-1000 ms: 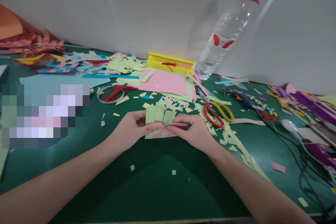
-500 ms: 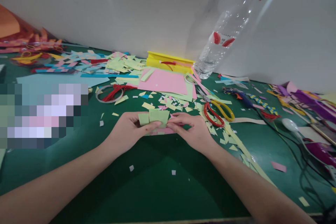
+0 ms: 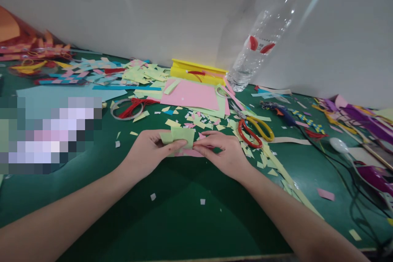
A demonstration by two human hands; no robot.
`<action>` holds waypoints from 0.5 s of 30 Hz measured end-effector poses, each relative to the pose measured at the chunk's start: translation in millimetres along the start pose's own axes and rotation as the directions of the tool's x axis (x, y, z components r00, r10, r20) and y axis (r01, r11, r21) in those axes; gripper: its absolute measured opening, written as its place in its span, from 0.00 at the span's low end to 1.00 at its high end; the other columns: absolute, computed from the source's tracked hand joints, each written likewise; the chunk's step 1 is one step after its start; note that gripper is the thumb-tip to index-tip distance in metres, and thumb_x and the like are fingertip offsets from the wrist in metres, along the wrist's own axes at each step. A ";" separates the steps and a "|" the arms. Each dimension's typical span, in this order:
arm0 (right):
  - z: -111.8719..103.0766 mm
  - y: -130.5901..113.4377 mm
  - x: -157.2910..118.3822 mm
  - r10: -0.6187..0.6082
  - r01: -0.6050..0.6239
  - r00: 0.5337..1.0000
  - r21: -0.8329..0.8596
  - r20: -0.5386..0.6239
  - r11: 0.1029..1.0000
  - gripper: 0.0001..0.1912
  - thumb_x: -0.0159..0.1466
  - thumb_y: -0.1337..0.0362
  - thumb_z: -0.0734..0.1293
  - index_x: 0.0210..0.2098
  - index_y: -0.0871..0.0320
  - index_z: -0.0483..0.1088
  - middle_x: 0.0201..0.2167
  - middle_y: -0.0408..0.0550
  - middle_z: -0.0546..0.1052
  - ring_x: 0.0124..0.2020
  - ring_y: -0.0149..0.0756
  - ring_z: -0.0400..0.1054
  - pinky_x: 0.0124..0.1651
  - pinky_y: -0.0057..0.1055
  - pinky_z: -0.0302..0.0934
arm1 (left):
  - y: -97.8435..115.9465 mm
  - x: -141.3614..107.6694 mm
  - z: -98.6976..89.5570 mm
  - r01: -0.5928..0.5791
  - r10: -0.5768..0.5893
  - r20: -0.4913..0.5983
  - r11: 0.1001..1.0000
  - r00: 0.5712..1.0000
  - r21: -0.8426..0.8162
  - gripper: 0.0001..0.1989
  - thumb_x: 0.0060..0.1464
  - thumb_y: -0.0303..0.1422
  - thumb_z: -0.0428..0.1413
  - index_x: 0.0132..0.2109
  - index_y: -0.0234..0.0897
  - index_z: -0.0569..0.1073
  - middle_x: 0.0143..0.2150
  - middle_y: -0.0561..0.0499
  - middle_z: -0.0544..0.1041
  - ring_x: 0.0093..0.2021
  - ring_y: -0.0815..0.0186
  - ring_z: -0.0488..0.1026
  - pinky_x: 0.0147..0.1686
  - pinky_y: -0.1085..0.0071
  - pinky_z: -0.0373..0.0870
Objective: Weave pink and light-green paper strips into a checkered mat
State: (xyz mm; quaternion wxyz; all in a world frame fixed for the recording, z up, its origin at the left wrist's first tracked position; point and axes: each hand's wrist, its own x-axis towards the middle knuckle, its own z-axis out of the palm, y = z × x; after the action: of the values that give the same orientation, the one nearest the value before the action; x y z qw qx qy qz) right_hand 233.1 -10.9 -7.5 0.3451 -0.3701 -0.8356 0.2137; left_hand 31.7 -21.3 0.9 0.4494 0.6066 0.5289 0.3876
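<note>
Between my hands, low over the green table [image 3: 184, 229], is a small piece of folded paper, with light green flaps [image 3: 182, 136] on top and a pink part [image 3: 192, 153] below. My left hand [image 3: 153, 145] grips its left side, thumb pressed across the green flap. My right hand [image 3: 222, 151] pinches the pink part at its right end between thumb and fingers. Small paper scraps [image 3: 199, 123] lie just beyond both hands. Scissors [image 3: 250, 131] with red and yellow handles rest to the right of my right hand.
Pink sheets [image 3: 190, 95] lie behind the hands, before a yellow folded paper [image 3: 199, 73]. A clear bottle [image 3: 260, 41] leans at the wall. Red cords [image 3: 132, 108] lie left. A glue gun [image 3: 285, 115] and black cable are right. A pixelated patch hides the left side.
The green flaps have shifted slightly left and tilted a little with my left hand. The fingertips of my right hand have moved slightly left along the pink part.
</note>
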 end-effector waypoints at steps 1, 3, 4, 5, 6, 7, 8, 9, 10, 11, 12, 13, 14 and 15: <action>-0.5 -1.1 0.4 0.005 -0.005 1.000 -0.008 -0.001 1.000 0.07 0.61 0.62 0.67 0.35 0.54 0.78 0.31 0.43 0.81 0.36 0.36 0.75 0.53 0.37 0.66 | 0.0 -0.1 -0.3 0.004 -0.004 -0.005 1.000 1.000 0.001 0.10 0.45 0.42 0.62 0.31 0.42 0.82 0.33 0.50 0.82 0.34 0.58 0.77 0.32 0.67 0.76; -1.5 -3.1 0.8 0.020 -0.020 1.000 -0.016 0.001 1.000 0.08 0.60 0.61 0.68 0.36 0.57 0.77 0.32 0.46 0.81 0.37 0.38 0.75 0.49 0.35 0.68 | 0.0 -0.5 -0.7 0.006 -0.006 -0.014 1.000 1.000 -0.015 0.10 0.45 0.42 0.62 0.32 0.42 0.82 0.33 0.50 0.82 0.34 0.58 0.77 0.33 0.68 0.76; -1.9 -3.8 0.7 0.032 -0.032 0.999 -0.017 0.006 0.999 0.09 0.59 0.60 0.68 0.36 0.57 0.77 0.34 0.47 0.81 0.38 0.38 0.75 0.46 0.34 0.68 | -0.2 -0.7 -0.9 0.004 -0.005 -0.019 1.000 1.000 -0.029 0.09 0.45 0.41 0.62 0.32 0.42 0.81 0.33 0.51 0.82 0.34 0.59 0.78 0.33 0.69 0.75; -2.2 -4.3 0.6 0.047 -0.047 0.999 -0.017 0.014 0.999 0.10 0.59 0.60 0.68 0.37 0.57 0.77 0.35 0.47 0.81 0.39 0.38 0.75 0.44 0.33 0.69 | -0.5 -1.0 -1.0 0.001 -0.002 -0.026 0.999 1.000 -0.041 0.08 0.46 0.40 0.62 0.32 0.42 0.81 0.32 0.51 0.82 0.34 0.60 0.78 0.33 0.70 0.75; -2.4 -4.4 0.3 0.065 -0.065 0.998 -0.017 0.022 0.998 0.09 0.59 0.59 0.68 0.36 0.57 0.77 0.35 0.47 0.81 0.38 0.38 0.75 0.42 0.32 0.68 | -0.9 -1.2 -1.1 -0.001 0.000 -0.032 0.999 0.999 -0.049 0.08 0.46 0.40 0.63 0.31 0.42 0.81 0.32 0.52 0.82 0.33 0.60 0.78 0.33 0.71 0.75; -2.4 -4.2 0.0 0.085 -0.084 0.996 -0.018 0.030 0.996 0.09 0.59 0.59 0.68 0.35 0.56 0.77 0.34 0.46 0.81 0.37 0.38 0.75 0.41 0.31 0.68 | -1.4 -1.3 -1.2 0.000 -0.002 -0.038 0.998 0.999 -0.056 0.08 0.46 0.40 0.63 0.31 0.42 0.81 0.31 0.52 0.82 0.33 0.61 0.78 0.32 0.71 0.75; -2.5 -3.9 -0.3 0.107 -0.106 0.994 -0.019 0.037 0.994 0.08 0.59 0.59 0.68 0.34 0.55 0.77 0.34 0.46 0.81 0.37 0.37 0.75 0.40 0.31 0.68 | -2.1 -1.4 -1.3 0.002 -0.005 -0.045 0.998 0.999 -0.061 0.08 0.46 0.40 0.63 0.32 0.42 0.81 0.31 0.52 0.82 0.33 0.61 0.78 0.31 0.71 0.75; -2.5 -3.4 -0.5 0.131 -0.130 0.991 -0.016 0.043 0.991 0.07 0.59 0.59 0.68 0.34 0.55 0.77 0.33 0.45 0.81 0.36 0.37 0.75 0.38 0.30 0.67 | -2.9 -1.3 -1.4 0.006 -0.009 -0.057 0.998 0.998 -0.064 0.08 0.46 0.40 0.63 0.33 0.42 0.81 0.32 0.52 0.82 0.33 0.61 0.78 0.31 0.71 0.75; -2.7 -2.9 -0.5 0.153 -0.153 0.987 -0.009 0.051 0.988 0.07 0.59 0.59 0.68 0.33 0.55 0.77 0.33 0.45 0.81 0.35 0.37 0.75 0.37 0.29 0.67 | -3.8 -1.2 -1.6 0.009 -0.013 -0.066 0.998 0.998 -0.063 0.09 0.46 0.40 0.63 0.34 0.41 0.81 0.32 0.51 0.82 0.33 0.60 0.78 0.31 0.71 0.75; -3.0 -2.5 -0.5 0.174 -0.175 0.983 0.002 0.064 0.985 0.08 0.59 0.59 0.68 0.34 0.55 0.77 0.32 0.44 0.81 0.34 0.36 0.74 0.36 0.29 0.66 | -4.8 -0.9 -1.8 0.012 -0.016 -0.077 0.998 0.997 -0.059 0.10 0.46 0.40 0.62 0.34 0.41 0.81 0.33 0.51 0.82 0.33 0.60 0.78 0.31 0.70 0.75; -3.4 -2.3 -0.3 0.193 -0.195 0.978 0.014 0.079 0.981 0.08 0.58 0.58 0.69 0.34 0.55 0.77 0.32 0.44 0.80 0.33 0.36 0.74 0.34 0.28 0.66 | -5.8 -0.6 -2.1 0.013 -0.017 -0.086 0.999 0.996 -0.052 0.10 0.46 0.41 0.62 0.34 0.41 0.81 0.33 0.51 0.82 0.33 0.60 0.78 0.31 0.70 0.75; -3.9 -2.2 0.0 0.212 -0.215 0.972 0.023 0.098 0.976 0.09 0.58 0.58 0.69 0.35 0.55 0.77 0.32 0.44 0.80 0.31 0.35 0.73 0.33 0.28 0.65 | -6.7 -0.4 -2.4 0.013 -0.017 -0.095 0.999 0.995 -0.045 0.11 0.46 0.42 0.62 0.34 0.40 0.81 0.33 0.51 0.82 0.33 0.60 0.78 0.31 0.70 0.74; -4.4 -2.2 0.4 0.227 -0.231 0.967 0.028 0.117 0.972 0.09 0.59 0.57 0.69 0.35 0.55 0.77 0.31 0.44 0.80 0.30 0.34 0.73 0.31 0.27 0.64 | -7.5 -0.1 -2.8 0.014 -0.018 -0.101 0.999 0.995 -0.038 0.11 0.46 0.42 0.62 0.34 0.40 0.81 0.33 0.50 0.82 0.33 0.60 0.78 0.30 0.70 0.74; -4.8 -2.4 0.8 0.237 -0.243 0.963 0.032 0.130 0.970 0.10 0.59 0.57 0.68 0.35 0.55 0.77 0.30 0.43 0.80 0.28 0.33 0.72 0.29 0.26 0.62 | -8.1 0.0 -3.1 0.017 -0.020 -0.103 0.999 0.994 -0.033 0.12 0.46 0.43 0.62 0.33 0.40 0.81 0.33 0.50 0.82 0.32 0.60 0.77 0.30 0.70 0.73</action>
State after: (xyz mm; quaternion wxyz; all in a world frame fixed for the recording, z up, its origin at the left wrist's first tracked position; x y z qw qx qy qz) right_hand 235.1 -11.3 -2.5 0.2725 -0.4460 -0.7993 0.2966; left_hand 26.4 -20.5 -5.9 0.4347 0.5736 0.5508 0.4226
